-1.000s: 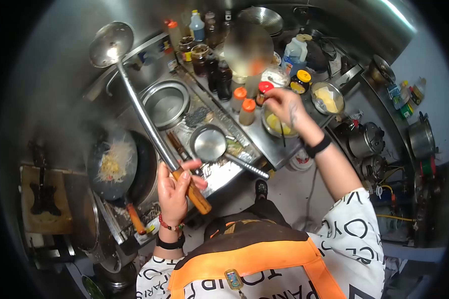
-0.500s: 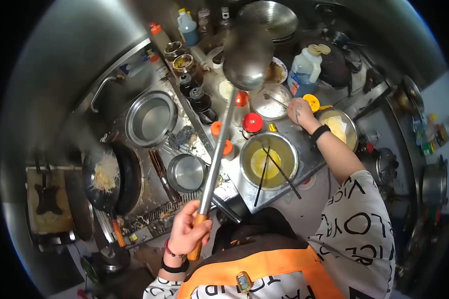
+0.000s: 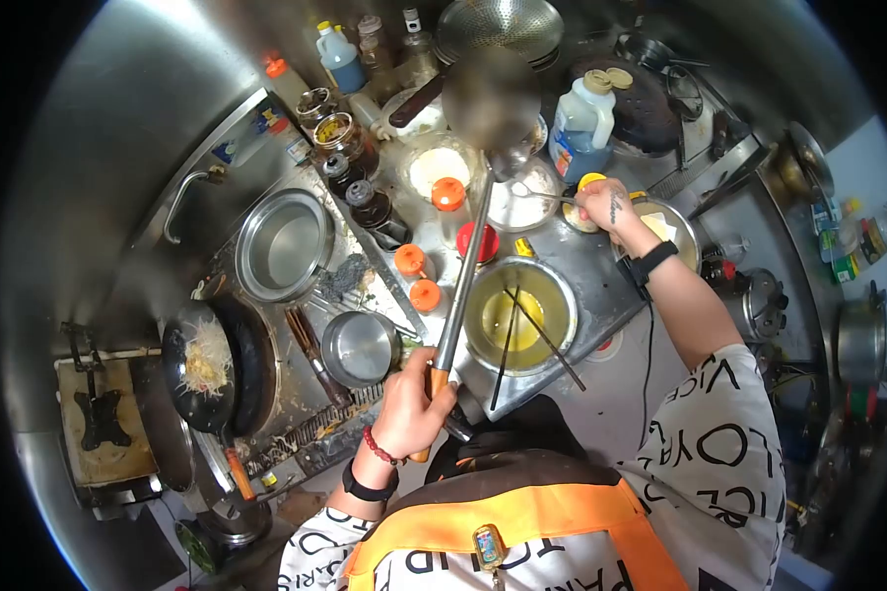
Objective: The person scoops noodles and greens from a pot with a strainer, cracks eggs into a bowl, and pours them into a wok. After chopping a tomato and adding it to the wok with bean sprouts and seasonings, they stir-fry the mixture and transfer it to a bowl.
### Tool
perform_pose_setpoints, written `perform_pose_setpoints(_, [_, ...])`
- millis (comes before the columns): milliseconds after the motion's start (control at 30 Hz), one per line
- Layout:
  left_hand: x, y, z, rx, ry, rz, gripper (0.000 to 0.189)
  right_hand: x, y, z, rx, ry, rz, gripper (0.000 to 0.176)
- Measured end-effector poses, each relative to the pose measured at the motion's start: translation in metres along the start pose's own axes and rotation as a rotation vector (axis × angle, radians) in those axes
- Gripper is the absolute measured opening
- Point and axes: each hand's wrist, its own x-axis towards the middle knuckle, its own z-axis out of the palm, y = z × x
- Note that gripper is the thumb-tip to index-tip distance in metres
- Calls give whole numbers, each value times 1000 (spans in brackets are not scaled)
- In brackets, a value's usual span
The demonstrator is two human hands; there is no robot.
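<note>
My left hand (image 3: 411, 401) is closed round the wooden handle of a long ladle (image 3: 464, 276). The ladle's bowl end is raised towards the camera and blurred. In my right hand (image 3: 604, 205) is a spoon (image 3: 556, 197), its handle pinched between the fingers. The spoon's tip reaches into a bowl of white powder (image 3: 522, 199). Below the ladle's bowl, part of that powder bowl is hidden. Near the ladle shaft stands a metal pot (image 3: 566, 335) with yellow liquid, possibly beaten egg, and two dark chopsticks (image 3: 549, 343) leaning in it.
At left, a wok (image 3: 251, 364) contains pale shreds (image 3: 205, 357). A large metal pot (image 3: 284, 246) and a smaller pan (image 3: 362, 350) stand beside it. Orange-capped bottles (image 3: 425, 295), dark sauce bottles (image 3: 373, 209) and a blue jug (image 3: 581, 128) crowd the counter.
The view has shifted slightly. My left hand has risen and moved right with the ladle. My right hand has lifted a little, and the spoon handle now shows more clearly.
</note>
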Motion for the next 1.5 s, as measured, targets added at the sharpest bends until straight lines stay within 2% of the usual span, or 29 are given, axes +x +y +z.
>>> perform_pose_setpoints(67, [7, -2, 2, 108, 47, 79, 33, -21, 0, -17, 106, 122, -161, 11])
perform_pose_setpoints(100, [8, 1, 2, 99, 45, 87, 33, -27, -2, -23, 97, 129, -161, 11])
perform_pose_setpoints(200, [9, 13, -4, -396, -88, -215, 26, -33, -14, -28, -158, 411, -541, 11])
perform_pose_setpoints(233, [8, 13, -6, -581, -140, -261, 20, -26, -16, -26, -161, 412, -544, 11])
perform_pose_setpoints(300, [7, 20, -13, -782, -205, -326, 17, 4, -21, -17, -242, 544, -723, 12])
perform_pose_setpoints(367, [4, 22, -16, -813, -214, -368, 17, 29, -31, -4, -313, 462, -614, 14])
perform_pose_setpoints(433, [-2, 27, -17, -910, -185, -439, 19, 61, -35, 9, -445, 374, -613, 13])
perform_pose_setpoints(567, [-10, 37, -23, -903, -199, -476, 22, 86, -48, 24, -608, 253, -591, 14])
perform_pose_setpoints(833, [-8, 39, -25, -932, -211, -516, 25, 112, -41, 31, -502, 241, -651, 11])
perform_pose_setpoints(933, [-4, 43, -25, -931, -210, -529, 26, 123, -33, 37, -470, 228, -609, 12])
perform_pose_setpoints(1033, [-1, 44, -24, -934, -202, -535, 25, 134, -24, 46, -389, 258, -628, 13])
perform_pose_setpoints(1100, [3, 44, -24, -927, -198, -526, 25, 128, -31, 39, -302, 159, -493, 13])
perform_pose_setpoints(1133, [4, 44, -24, -947, -214, -527, 24, 124, -35, 34, -300, 162, -493, 13])
perform_pose_setpoints(1200, [8, 44, -23, -966, -230, -524, 24, 112, -44, 25, 90, -7, -131, 15])
perform_pose_setpoints(1233, [9, 45, -22, -982, -225, -518, 23, 110, -40, 21, 90, -5, -134, 15])
perform_pose_setpoints(1300, [12, 46, -19, -1000, -219, -511, 22, 105, -28, 7, 358, -132, -93, 14])
perform_pose_setpoints(1333, [13, 47, -18, -1031, -206, -517, 21, 98, -21, 1, 357, -133, -94, 14])
perform_pose_setpoints(1400, [16, 47, -15, -1066, -198, -504, 21, 72, -22, -19, 419, -89, -316, 9])
perform_pose_setpoints(1433, [17, 47, -15, -1074, -197, -506, 21, 64, -29, -24, 413, -93, -314, 9])
perform_pose_setpoints(1500, [18, 48, -15, -1072, -198, -499, 21, 49, -43, -25, -74, 339, -739, 9])
